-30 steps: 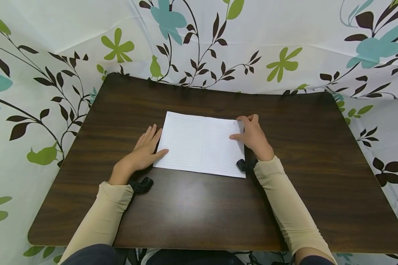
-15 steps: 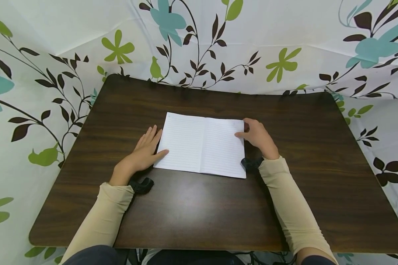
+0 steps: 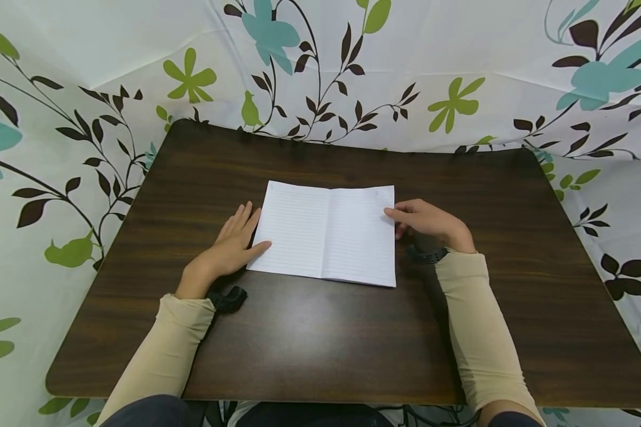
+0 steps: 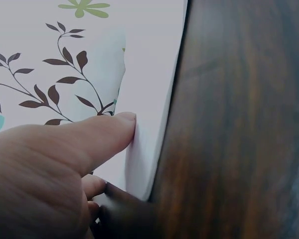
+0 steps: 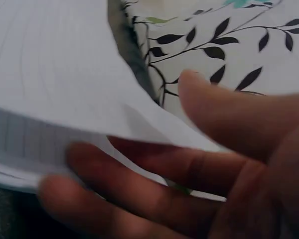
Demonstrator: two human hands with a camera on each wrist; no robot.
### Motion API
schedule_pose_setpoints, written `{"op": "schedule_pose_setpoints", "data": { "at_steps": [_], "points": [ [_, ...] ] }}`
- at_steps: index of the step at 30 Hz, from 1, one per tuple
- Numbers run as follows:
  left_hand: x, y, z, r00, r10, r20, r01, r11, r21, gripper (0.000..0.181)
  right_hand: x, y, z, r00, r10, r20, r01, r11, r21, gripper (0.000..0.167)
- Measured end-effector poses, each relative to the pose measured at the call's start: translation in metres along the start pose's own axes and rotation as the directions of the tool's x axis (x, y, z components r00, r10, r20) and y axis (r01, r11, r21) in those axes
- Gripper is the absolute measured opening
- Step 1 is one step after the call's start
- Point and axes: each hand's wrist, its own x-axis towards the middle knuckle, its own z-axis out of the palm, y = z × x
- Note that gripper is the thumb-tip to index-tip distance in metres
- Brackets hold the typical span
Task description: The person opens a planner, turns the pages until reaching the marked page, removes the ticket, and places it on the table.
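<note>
Fingers [image 5: 122, 183] of my right hand [image 3: 430, 219] reach under a raised leaf [image 5: 55, 64] at the right edge of the open notebook [image 3: 294, 231], lying fairly straight, with my thumb above the paper. I see no firm pinch; the grip looks loose, the paper resting across my fingers. Whether I have one leaf or several I can't tell. Half a second ago my thumb and forefinger were at that edge near its upper corner; since then my hand has moved outward to the right and the corner has come up. I take that to mean the page has come free of those beneath, so turning it is begun but not carried through.

My left hand [image 3: 224, 252] has stayed flat, thumb on the left page and fingers spread beside its edge, which I judge steadies the book. The ruled notebook lies near the middle of the dark table [image 3: 310, 338], its fold between my hands. Patterned cloth [image 3: 149, 35] hangs behind and along both sides.
</note>
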Motion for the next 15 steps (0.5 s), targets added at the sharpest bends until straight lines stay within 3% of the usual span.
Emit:
{"op": "schedule_pose_setpoints", "data": {
  "at_steps": [9, 15],
  "points": [
    [0.000, 0.000, 0.001, 1.000, -0.002, 0.001, 0.002, 1.000, 0.000, 0.085, -0.009, -0.004, -0.006, 0.989, -0.090, 0.114, 0.084, 0.995, 0.053, 0.049],
    [0.001, -0.001, 0.001, 1.000, -0.003, -0.003, 0.003, 1.000, 0.004, 0.086, -0.013, -0.007, -0.005, 0.977, -0.168, 0.135, 0.157, 0.983, 0.091, 0.054]
  ]
}}
